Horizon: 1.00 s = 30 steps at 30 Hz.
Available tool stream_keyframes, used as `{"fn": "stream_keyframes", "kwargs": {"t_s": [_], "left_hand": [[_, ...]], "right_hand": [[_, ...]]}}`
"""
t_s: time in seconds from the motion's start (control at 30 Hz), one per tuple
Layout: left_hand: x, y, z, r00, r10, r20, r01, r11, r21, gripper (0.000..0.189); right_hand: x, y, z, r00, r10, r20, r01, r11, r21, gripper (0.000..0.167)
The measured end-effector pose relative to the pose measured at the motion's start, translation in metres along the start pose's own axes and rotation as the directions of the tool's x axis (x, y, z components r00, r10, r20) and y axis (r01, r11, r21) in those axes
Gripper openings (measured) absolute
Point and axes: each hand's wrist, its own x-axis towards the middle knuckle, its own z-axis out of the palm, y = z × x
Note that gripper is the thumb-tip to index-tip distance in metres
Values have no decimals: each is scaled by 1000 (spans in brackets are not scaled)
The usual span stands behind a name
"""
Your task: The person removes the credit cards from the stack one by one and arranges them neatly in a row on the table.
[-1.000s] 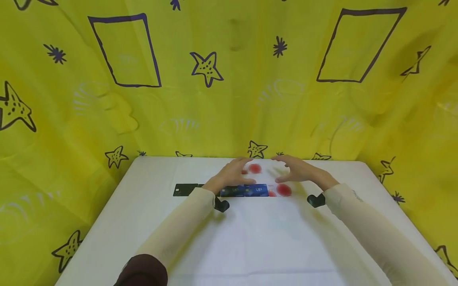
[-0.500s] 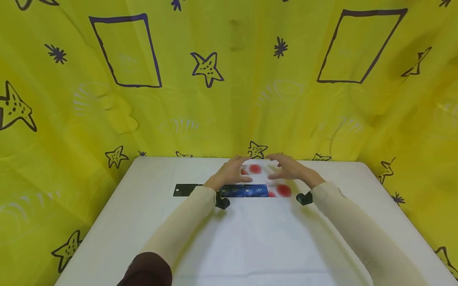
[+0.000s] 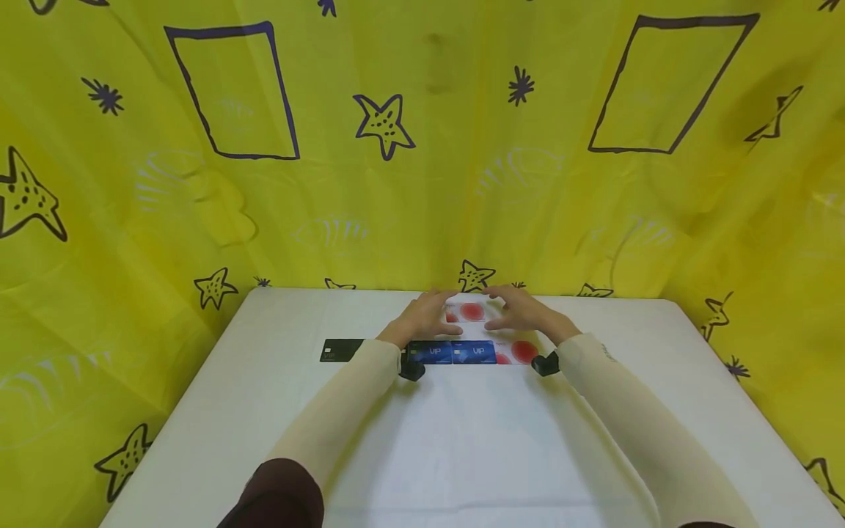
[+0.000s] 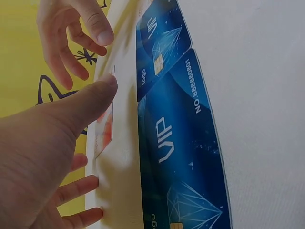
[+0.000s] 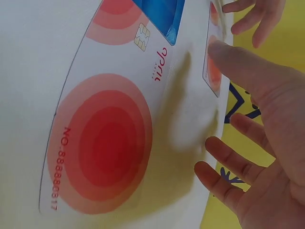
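Note:
A white card with red circles [image 3: 472, 312] lies near the table's far edge, between my two hands. My left hand [image 3: 422, 317] hovers at its left with the thumb apart from the fingers, holding nothing. On its right, my right hand [image 3: 520, 312] is held the same way, facing the left one. Closer to me runs a row of cards: a black card [image 3: 339, 350], two blue VIP cards [image 3: 430, 353] and another white card with red circles [image 3: 524, 352]. My left forearm covers part of that row. In the right wrist view, the right thumb overlaps the far card [image 5: 214, 71]; contact cannot be told.
The white table [image 3: 462, 440] ends at a yellow curtain [image 3: 422, 191] with drawn stars, which stands behind and on both sides. Dark wrist-worn pieces [image 3: 412, 369] hang under both wrists, just over the card row.
My right hand has moved left, closer to the far card and to the left hand. The left hand has shifted only slightly. The cards have stayed where they were.

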Motion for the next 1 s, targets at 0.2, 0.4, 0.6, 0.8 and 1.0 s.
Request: {"fn": "stream_keyframes", "kwargs": {"t_s": [0.2, 0.4, 0.6, 0.8, 1.0], "left_hand": [[4, -3, 3, 1000, -21, 13, 20, 999, 39, 85], [8, -7, 6, 999, -28, 18, 26, 994, 105, 79], [9, -7, 6, 999, -30, 18, 28, 993, 111, 74], [10, -9, 2, 999, -29, 13, 28, 993, 111, 68], [12, -12, 2, 999, -37, 7, 37, 996, 76, 57]], "right_hand": [[5, 0, 4, 1000, 24, 1, -24, 1000, 3, 72], [11, 1, 7, 1000, 23, 9, -23, 1000, -11, 66], [17, 4, 7, 998, 54, 35, -53, 998, -28, 63], [23, 5, 4, 996, 57, 74, -54, 997, -46, 57], [28, 3, 2, 994, 52, 99, -48, 998, -41, 53]]}}
